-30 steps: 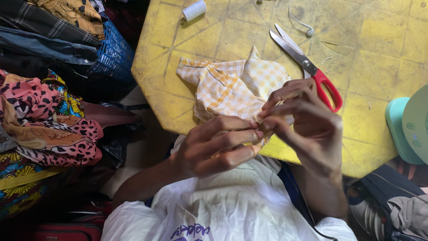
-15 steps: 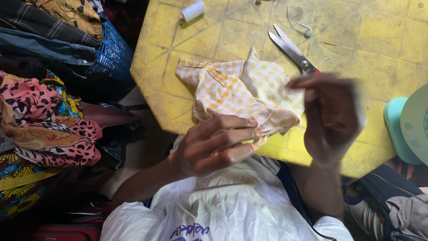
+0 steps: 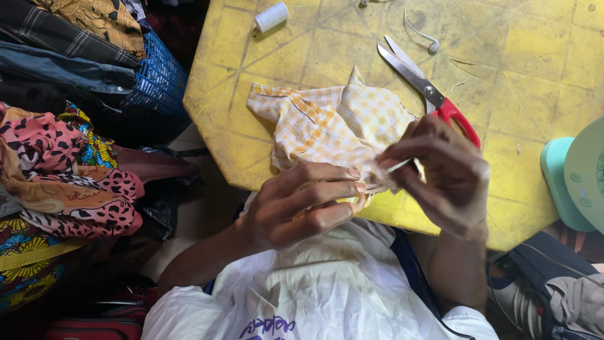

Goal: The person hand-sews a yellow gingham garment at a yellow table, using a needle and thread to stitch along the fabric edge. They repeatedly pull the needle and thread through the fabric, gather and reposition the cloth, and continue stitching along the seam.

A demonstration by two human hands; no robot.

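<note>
Two hands on one piece of cloth. Yellow-and-white checked fabric [image 3: 333,129] lies bunched on the yellow table [image 3: 522,82], its near edge hanging at the table's front rim, right where both hands meet.

Left hand [image 3: 302,204]: fingers curled closed, pinching the fabric's near edge between thumb and fingertips. Most of the cloth sits beyond the hand, farther onto the table.

Right hand [image 3: 443,173]: fingers drawn together around a thin pale sliver, likely a needle [image 3: 397,166], tip pointing at the same fabric edge. Too small to confirm what it is. Hand sits just right of the pinched edge, fingertips nearly touching the left hand's.

Around it: scissors with red handles [image 3: 425,85] lie open on the table just behind the right hand, partly covered by it. White thread spool [image 3: 272,16] at the far left corner, well apart. Teal round object [image 3: 566,182] at the right edge. Blue basket [image 3: 154,82] with piled clothes off the table's left side.
</note>
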